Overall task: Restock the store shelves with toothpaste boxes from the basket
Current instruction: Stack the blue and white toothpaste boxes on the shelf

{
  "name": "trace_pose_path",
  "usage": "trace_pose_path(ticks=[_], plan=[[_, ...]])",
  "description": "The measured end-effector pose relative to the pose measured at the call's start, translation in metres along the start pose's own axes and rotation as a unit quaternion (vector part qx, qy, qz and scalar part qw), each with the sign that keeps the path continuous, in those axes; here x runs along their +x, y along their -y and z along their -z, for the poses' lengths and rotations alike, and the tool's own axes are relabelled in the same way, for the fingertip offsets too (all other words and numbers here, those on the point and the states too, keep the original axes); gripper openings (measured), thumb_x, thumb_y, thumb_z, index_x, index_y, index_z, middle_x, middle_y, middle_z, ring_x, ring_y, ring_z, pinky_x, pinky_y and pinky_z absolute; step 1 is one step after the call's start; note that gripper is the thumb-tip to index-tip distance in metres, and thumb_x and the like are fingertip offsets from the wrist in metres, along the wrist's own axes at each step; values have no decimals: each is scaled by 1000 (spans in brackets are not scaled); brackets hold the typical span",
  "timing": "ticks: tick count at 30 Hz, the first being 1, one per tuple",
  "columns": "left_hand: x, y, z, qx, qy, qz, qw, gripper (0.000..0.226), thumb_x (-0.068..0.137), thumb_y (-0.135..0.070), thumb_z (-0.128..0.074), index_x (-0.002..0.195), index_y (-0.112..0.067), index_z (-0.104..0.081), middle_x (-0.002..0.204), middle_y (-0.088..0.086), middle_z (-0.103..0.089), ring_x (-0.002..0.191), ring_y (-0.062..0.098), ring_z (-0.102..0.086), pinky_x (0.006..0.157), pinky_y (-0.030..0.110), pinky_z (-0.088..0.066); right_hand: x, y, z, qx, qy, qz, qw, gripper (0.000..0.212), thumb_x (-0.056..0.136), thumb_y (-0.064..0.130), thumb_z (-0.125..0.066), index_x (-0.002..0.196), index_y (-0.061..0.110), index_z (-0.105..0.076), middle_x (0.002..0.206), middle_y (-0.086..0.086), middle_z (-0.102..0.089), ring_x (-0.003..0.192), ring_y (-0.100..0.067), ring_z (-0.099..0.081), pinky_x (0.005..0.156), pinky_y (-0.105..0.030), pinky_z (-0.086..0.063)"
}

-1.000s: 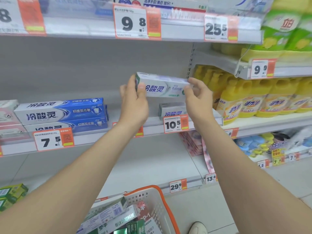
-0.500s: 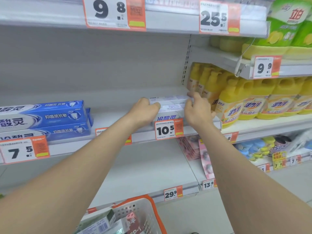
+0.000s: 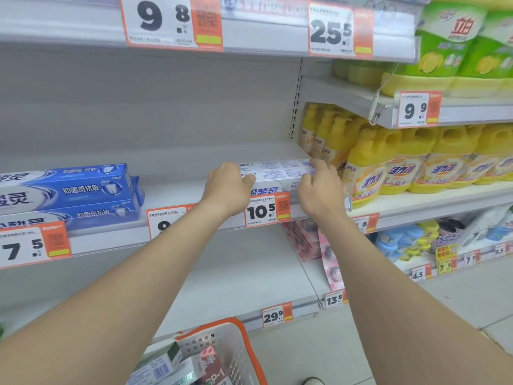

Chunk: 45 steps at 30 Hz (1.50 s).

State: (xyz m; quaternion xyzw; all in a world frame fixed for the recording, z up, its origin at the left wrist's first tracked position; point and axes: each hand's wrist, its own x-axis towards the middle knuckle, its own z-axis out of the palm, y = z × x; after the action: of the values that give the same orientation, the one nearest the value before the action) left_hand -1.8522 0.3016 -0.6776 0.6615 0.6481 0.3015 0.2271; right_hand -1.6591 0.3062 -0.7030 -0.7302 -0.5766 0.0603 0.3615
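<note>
Top toothpaste box (image 3: 277,171): long, white-lavender, lying flat, lengthwise along shelf front. Stacked on second toothpaste box (image 3: 273,187), same kind, blue lettering on front face. Left hand (image 3: 227,190) grips top box's left end, right hand (image 3: 322,190) its right end.
Shelf (image 3: 177,190): white, middle tier; stack sits just behind 10.5 price tag (image 3: 266,211).
Blue toothpaste boxes (image 3: 83,190): stacked at left of same shelf, well apart.
Basket (image 3: 216,345): white lattice, orange rim, low in view, more boxes (image 3: 161,368) inside.
</note>
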Motion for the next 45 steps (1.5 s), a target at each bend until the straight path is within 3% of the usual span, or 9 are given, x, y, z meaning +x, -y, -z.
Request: trace_pose_path(ticks=[5,11,15,19,22,34,39,42,45], plan=[[-4,7,2,39,8,-29,999,41,109,-34,-50,77,-9,-49,88,16,-62,103,41,-54,71,38,-38,-4,-5,2,-22,0,33,999,56,97,19,-47,152,7,-43,143,-19,-51,132,-39,-48,113,-53,-35],[-48,22,15,121,-102,-180,971,26,104,-23,-56,127,-13,-63,120,10,-70,112,38,-58,89,42,-45,-52,26,6,-203,-110,159,960,42,78,14,-61,118,8,-53,119,-18,-48,101,-39,-49,82,-45,-39],[-102,58,31,115,-111,-276,948,9,98,-17,-59,104,-21,-65,97,-4,-68,94,27,-59,82,46,-51,-99,60,10,-163,199,233,938,21,88,20,-55,103,10,-65,109,-15,-63,100,-38,-62,85,-44,-53],[-159,114,46,147,58,-169,973,8,96,-27,-56,96,-32,-63,81,-14,-67,77,16,-63,72,40,-56,-168,88,2,-274,503,241,783,31,91,26,-53,104,7,-74,108,-9,-75,99,-33,-69,88,-42,-59],[-197,160,54,217,191,-99,952,15,99,-28,-54,101,-34,-68,89,-14,-71,81,13,-64,76,40,-58,-216,105,-10,-328,567,254,712,20,94,15,-49,76,10,-56,80,-8,-63,70,-28,-55,61,-30,-45],[-239,278,11,367,263,40,892,39,104,-30,-51,140,-17,-47,130,8,-60,119,33,-59,100,51,-47,-284,104,-68,-346,543,274,715,27,95,1,-50,72,13,-41,80,-4,-45,66,-22,-47,62,-34,-44],[-248,313,-10,351,246,47,902,63,97,-21,-65,150,-21,-31,132,5,-61,108,30,-66,85,45,-57,-275,86,-101,-321,545,234,739,24,96,2,-51,78,16,-40,87,-3,-46,68,-15,-46,55,-29,-37],[-247,324,-11,357,218,25,908,59,92,-2,-61,144,-16,-35,120,5,-65,96,27,-66,72,37,-55,-271,67,-130,-285,546,178,767,13,100,8,-53,112,9,-49,108,-11,-58,77,-19,-54,58,-32,-39],[-243,324,-2,329,233,16,915,50,97,1,-53,142,-11,-36,121,10,-64,100,28,-61,74,35,-49,-271,53,-154,-239,567,167,771,74,99,10,-60,159,10,-17,137,-19,-54,107,-33,-64,78,-42,-57]])
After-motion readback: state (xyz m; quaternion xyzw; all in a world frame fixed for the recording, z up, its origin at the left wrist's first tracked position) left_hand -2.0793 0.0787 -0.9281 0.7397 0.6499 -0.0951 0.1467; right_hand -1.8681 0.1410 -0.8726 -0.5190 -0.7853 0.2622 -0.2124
